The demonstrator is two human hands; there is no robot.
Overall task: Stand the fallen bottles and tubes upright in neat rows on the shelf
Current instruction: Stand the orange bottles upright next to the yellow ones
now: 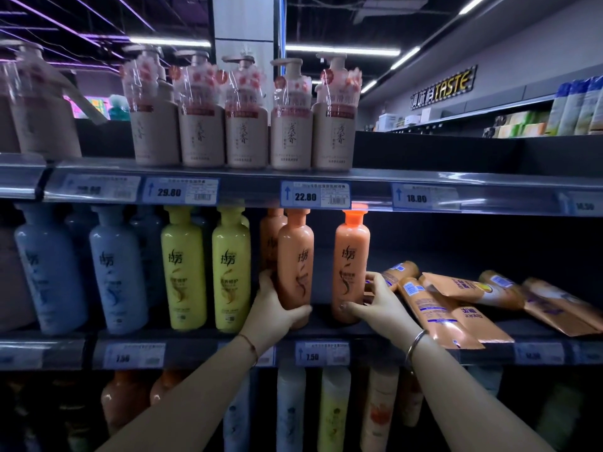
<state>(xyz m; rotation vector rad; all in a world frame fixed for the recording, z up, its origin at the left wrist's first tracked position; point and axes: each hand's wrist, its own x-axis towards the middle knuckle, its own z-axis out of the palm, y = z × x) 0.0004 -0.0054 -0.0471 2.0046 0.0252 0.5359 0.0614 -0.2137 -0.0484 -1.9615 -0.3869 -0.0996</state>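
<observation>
Two orange bottles stand upright on the middle shelf [326, 334]. My left hand [274, 308] grips the lower part of the left orange bottle [295, 259]. Around the base of the right orange bottle [350, 262], which has a bright orange cap, my right hand [375, 301] is wrapped. A third orange bottle [269, 236] stands behind the left one. To the right, several orange tubes [456, 298] lie flat in a loose pile on the same shelf.
Yellow bottles [208, 269] and blue bottles [81, 269] stand in rows to the left. Beige pump bottles [244, 125] line the top shelf. More bottles stand on the lower shelf [310, 406]. Price tags [315, 195] run along the shelf edges.
</observation>
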